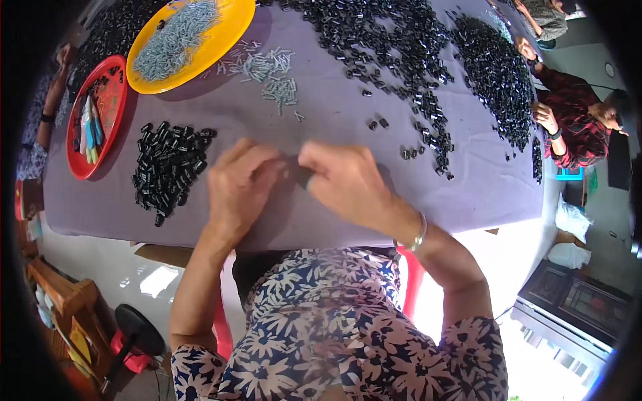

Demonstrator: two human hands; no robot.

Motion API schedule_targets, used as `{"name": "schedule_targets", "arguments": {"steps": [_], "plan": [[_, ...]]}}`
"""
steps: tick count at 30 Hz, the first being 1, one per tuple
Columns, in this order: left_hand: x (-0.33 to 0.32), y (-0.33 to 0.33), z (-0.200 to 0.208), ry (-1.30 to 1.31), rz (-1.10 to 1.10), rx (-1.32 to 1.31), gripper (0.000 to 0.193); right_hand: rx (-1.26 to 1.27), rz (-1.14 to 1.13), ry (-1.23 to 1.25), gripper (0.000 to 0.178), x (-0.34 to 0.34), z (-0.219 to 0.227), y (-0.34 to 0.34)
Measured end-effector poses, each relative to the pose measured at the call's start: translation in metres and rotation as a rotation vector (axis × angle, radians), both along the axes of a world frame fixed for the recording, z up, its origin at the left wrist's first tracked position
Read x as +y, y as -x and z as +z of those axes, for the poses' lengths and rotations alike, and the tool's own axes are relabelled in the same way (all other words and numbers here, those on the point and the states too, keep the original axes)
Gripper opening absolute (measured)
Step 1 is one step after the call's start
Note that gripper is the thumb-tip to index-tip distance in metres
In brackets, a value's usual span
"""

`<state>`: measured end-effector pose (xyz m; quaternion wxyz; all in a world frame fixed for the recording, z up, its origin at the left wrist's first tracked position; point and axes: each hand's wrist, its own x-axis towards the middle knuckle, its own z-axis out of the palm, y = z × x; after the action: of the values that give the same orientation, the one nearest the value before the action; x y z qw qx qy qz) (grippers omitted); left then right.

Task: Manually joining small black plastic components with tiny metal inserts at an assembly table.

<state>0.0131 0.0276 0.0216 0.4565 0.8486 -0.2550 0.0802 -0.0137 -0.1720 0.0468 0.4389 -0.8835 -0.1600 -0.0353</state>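
My left hand (242, 182) and my right hand (351, 179) hover close together over the near part of the table, fingertips facing each other. The fingers of both are curled in toward the thumbs and a little smeared by motion. Whatever they pinch is too small or hidden to make out. Left of my left hand lies a heap of small black cylindrical pieces (170, 167). Beyond my hands is a loose pile of small pale metal pins (264, 67). Several stray black pieces (411, 154) lie to the right of my right hand.
A yellow plate (231, 37) heaped with pale pins (177, 43) and a red tray (73, 150) with small tools (90, 130) stand at the left. Large heaps of black pieces (374, 33) cover the far side. A person in a checked shirt (575, 113) works at the right edge.
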Motion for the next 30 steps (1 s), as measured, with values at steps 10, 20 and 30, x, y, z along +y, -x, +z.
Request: {"name": "schedule_targets", "arguments": {"steps": [10, 20, 30], "plan": [[0.051, 0.003, 0.016, -0.29, 0.372, -0.137, 0.026, -0.058, -0.172, 0.152, 0.024, -0.108, 0.013, 0.012], [-0.029, 0.007, -0.005, 0.077, 0.02, -0.01, 0.022, -0.103, 0.062, 0.203, 0.035, -0.116, 0.001, -0.037], [-0.028, 0.01, -0.008, 0.198, 0.047, 0.086, 0.025, -0.058, 0.188, 0.268, 0.023, -0.081, 0.021, -0.044]]}}
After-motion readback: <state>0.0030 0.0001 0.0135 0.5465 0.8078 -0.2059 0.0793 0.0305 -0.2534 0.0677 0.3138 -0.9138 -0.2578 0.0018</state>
